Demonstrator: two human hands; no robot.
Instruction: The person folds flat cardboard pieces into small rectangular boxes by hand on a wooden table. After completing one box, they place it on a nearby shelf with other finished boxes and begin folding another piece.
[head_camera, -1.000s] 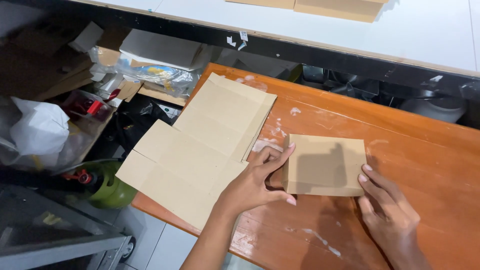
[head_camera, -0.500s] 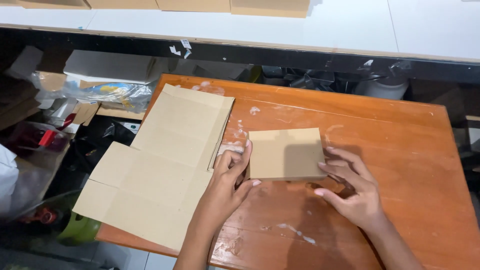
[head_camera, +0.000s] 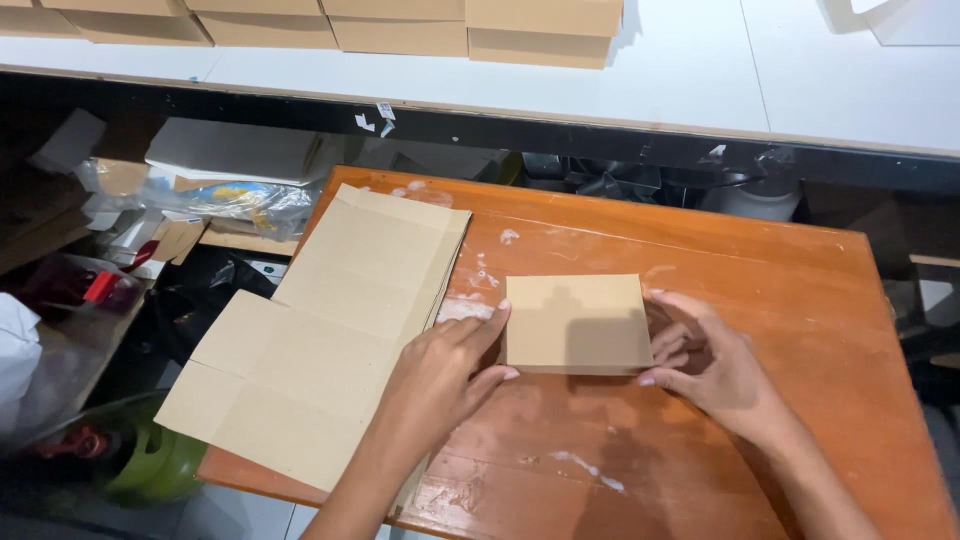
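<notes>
- A small folded cardboard box (head_camera: 578, 322), brown and nearly square, lies flat on the orange wooden tabletop (head_camera: 800, 300), near its middle.
- The left hand (head_camera: 440, 375) presses against the box's left edge: the fingers are spread and curved, the thumb tip at the lower left corner, the index fingertip at the upper left edge. Its grip is apart, bracing the cardboard rather than closed around it.
- The right hand (head_camera: 710, 365) sits at the box's right edge, with the fingers bent toward the cardboard and the fingertips touching or just under the side. Its grip is likewise loose and apart, not clamped on anything.
- Just left of the box, partly under the left wrist, lies a stack of flat unfolded cardboard blanks (head_camera: 320, 340) with crease lines showing; it hangs over the tabletop's left edge.
- White smears of dried glue or paint (head_camera: 470, 305) mark the wood between the blanks and the box, and more streaks show toward the near edge.
- Beyond the tabletop runs a white shelf surface (head_camera: 700, 80) carrying a row of finished brown cardboard boxes (head_camera: 540, 30) along its far side.
- To the left, below tabletop level, sits clutter: a crinkled clear plastic bag (head_camera: 240, 200), a flat white box (head_camera: 235, 150) and a green rounded container (head_camera: 160, 465) on the floor.
</notes>
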